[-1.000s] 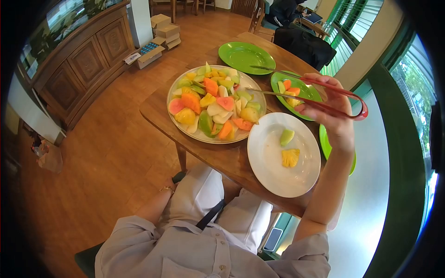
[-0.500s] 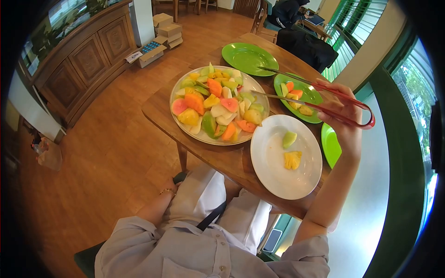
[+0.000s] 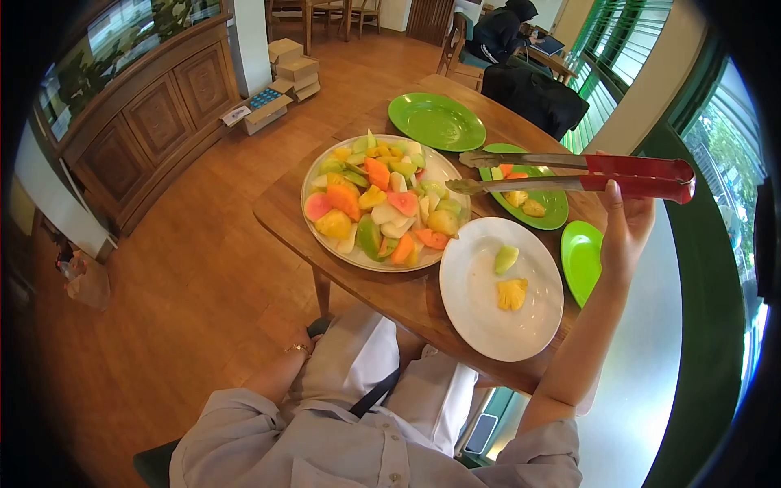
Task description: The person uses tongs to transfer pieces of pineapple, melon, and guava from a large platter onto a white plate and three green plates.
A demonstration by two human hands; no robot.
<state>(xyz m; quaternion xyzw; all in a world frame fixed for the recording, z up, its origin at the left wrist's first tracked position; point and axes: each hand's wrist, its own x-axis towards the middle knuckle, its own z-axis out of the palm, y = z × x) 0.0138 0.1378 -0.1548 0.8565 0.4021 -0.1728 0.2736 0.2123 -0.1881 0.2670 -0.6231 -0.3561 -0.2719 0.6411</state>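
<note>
My right hand [image 3: 628, 220] grips metal tongs [image 3: 537, 161] by their red handles, above the table's right side. The tong tips are slightly apart with nothing between them, beside the large plate [image 3: 316, 237] heaped with cut fruit. Part of a green plate [image 3: 556, 213] with several fruit pieces lies behind the tongs. Below them, a white plate [image 3: 488, 325] holds a pale green fruit piece [image 3: 506, 259] and a pineapple piece [image 3: 512, 294]. My left hand [image 3: 312, 335] rests low by my leg, with its fingers hidden.
Another green plate [image 3: 438, 122] sits at the table's far end, and one more green plate [image 3: 579, 259] at the right edge. A phone [image 3: 481, 433] lies below on the right. Beyond the table, a person [image 3: 500, 31] sits near a laptop. Cardboard boxes [image 3: 294, 69] stand on the floor.
The tongs have turned in my right hand, so their broad sides now show, and their arms are closer together. The view has shifted slightly. The fruit on the white plate is unchanged.
</note>
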